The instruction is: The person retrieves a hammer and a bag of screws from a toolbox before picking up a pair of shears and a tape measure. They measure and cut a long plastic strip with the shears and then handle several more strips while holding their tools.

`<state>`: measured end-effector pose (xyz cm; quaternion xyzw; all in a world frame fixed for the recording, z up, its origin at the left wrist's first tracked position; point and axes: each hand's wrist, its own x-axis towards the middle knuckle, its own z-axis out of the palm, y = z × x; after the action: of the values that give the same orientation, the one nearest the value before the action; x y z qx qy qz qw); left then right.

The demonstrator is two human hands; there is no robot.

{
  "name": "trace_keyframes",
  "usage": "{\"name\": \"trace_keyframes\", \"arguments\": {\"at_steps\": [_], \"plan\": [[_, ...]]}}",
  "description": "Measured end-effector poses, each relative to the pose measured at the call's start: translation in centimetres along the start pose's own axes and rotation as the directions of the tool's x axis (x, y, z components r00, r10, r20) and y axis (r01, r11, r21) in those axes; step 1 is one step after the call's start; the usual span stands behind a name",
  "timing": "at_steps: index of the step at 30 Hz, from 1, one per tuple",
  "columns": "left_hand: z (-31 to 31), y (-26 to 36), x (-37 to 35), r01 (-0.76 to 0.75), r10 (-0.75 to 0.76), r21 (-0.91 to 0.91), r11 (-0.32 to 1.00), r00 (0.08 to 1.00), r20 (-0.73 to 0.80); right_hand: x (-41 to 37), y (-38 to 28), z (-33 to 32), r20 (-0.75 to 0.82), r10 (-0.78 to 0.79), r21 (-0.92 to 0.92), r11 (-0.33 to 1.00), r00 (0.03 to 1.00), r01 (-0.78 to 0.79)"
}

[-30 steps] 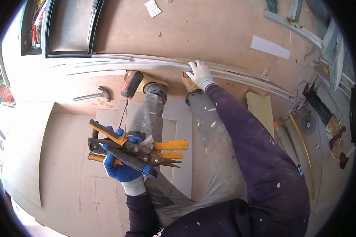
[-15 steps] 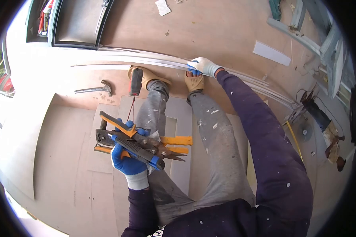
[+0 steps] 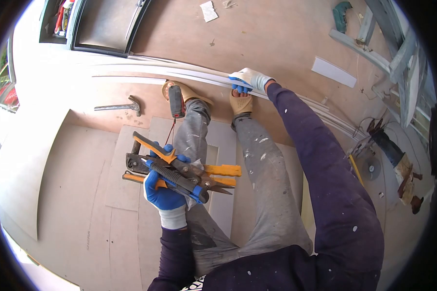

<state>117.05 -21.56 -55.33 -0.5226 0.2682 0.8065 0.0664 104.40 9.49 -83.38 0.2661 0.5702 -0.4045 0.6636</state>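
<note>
My left hand (image 3: 164, 196), in a blue and white glove, is closed around a bundle of hand tools. In the bundle are snips (image 3: 213, 185), orange-handled pliers (image 3: 155, 146) and a blue and black cutter (image 3: 175, 179). A black and red tool (image 3: 177, 102) with a red cord shows just above them, near my foot. My right hand (image 3: 247, 80), gloved too, has its fingers closed on the long white strips (image 3: 194, 75) on the floor, beside my sandal (image 3: 242, 103).
A hammer (image 3: 121, 106) lies at the left, above large boards (image 3: 77, 169). An open black case (image 3: 107, 24) is at the top left. Metal frames (image 3: 405, 63) and a green tool (image 3: 341, 16) stand at the upper right. Another person (image 3: 398, 165) is at the far right.
The view has shifted slightly, so the floor items sit a little lower and further right. My left hand and its tools appear further right; my right hand stays at the strips.
</note>
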Motion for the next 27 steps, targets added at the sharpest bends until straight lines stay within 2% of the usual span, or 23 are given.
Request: {"name": "trace_keyframes", "arguments": {"at_steps": [3,6,9,12,15,18,22,25,27], "plan": [[-0.2,0.1,0.1,0.003,-0.002,-0.026,1.0,1.0,0.022,1.8,1.0,-0.6,-0.036,-0.102,-0.118,0.988,0.994,0.097],[-0.5,0.1,0.2,0.007,-0.002,-0.087,0.996,0.998,0.055,-0.4,-1.2,0.5,-0.236,-0.196,-0.35,0.931,0.952,0.105],[-0.5,0.0,0.3,-0.002,0.008,-0.106,0.994,0.998,0.056,-0.1,-0.6,1.0,-0.393,-0.456,-0.619,0.773,0.798,0.136],[-0.8,0.1,0.6,-0.019,0.028,-0.111,0.994,0.996,0.086,0.2,-0.2,2.0,-0.347,-0.608,-0.773,0.617,0.714,0.149],[-0.9,0.1,0.5,-0.018,0.027,-0.117,0.993,0.997,0.072,4.9,2.3,2.2,-0.361,-0.56,-0.817,0.576,0.745,0.037],[-1.1,0.2,0.4,-0.009,0.021,-0.147,0.989,0.997,0.078,6.9,4.0,3.8,-0.345,-0.504,-0.83,0.558,0.792,-0.006],[-0.8,0.2,0.4,-0.012,0.023,-0.157,0.987,0.997,0.072,7.2,5.1,6.5,-0.445,-0.5,-0.798,0.598,0.743,-0.076],[-0.8,0.2,0.3,-0.022,0.03,-0.136,0.99,0.998,0.053,6.5,6.0,7.7,-0.426,-0.6,-0.851,0.521,0.677,-0.073],[-0.8,0.2,0.3,-0.024,0.031,-0.132,0.991,0.998,0.051,6.5,6.8,8.0,-0.418,-0.601,-0.872,0.476,0.682,-0.115]]}}
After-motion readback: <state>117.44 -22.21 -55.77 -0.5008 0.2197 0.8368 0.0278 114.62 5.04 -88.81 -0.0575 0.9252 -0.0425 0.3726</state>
